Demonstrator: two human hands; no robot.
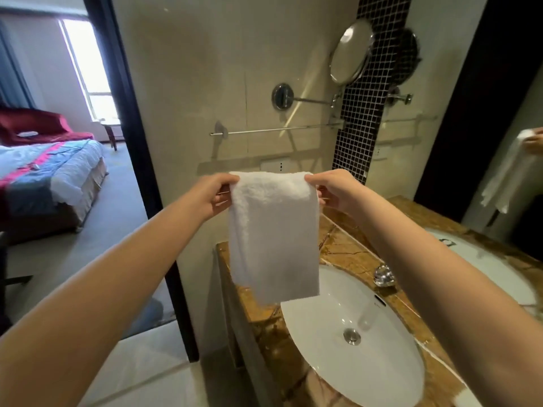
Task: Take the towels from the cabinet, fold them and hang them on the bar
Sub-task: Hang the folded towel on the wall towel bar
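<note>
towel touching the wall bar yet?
Apart. Head view: left hand and right hand pinch the white towel at its top corners, and bare wall shows between its top edge and the towel bar above.

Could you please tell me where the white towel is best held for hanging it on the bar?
By its two top corners, one from each side, as the left hand and right hand pinch the towel now: it hangs flat and long below its top edge, ready to drape over the bar.
</note>
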